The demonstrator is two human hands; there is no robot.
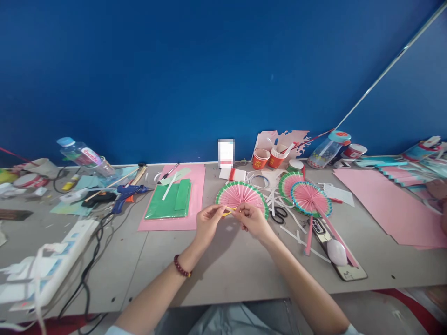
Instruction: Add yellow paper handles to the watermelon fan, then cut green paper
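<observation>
My left hand (208,220) and my right hand (252,219) meet over the table, both with fingers pinched. Between them is a small thin yellow strip (229,211), bent into a loop and gripped at each end. Just behind my hands lies a pink pleated paper fan (240,191) with a green and white edge, its lower part covered by my fingers. Black-handled scissors (279,215) lie to the right of my right hand, among white paper strips (291,234).
At left are a green packet (171,197) on pink paper, a blue glue gun (127,195) and a power strip (66,260). To the right, a round pleated fan (310,197) lies by a phone (344,273). Red cups (261,159) stand behind. Another person's hand (436,188) shows far right.
</observation>
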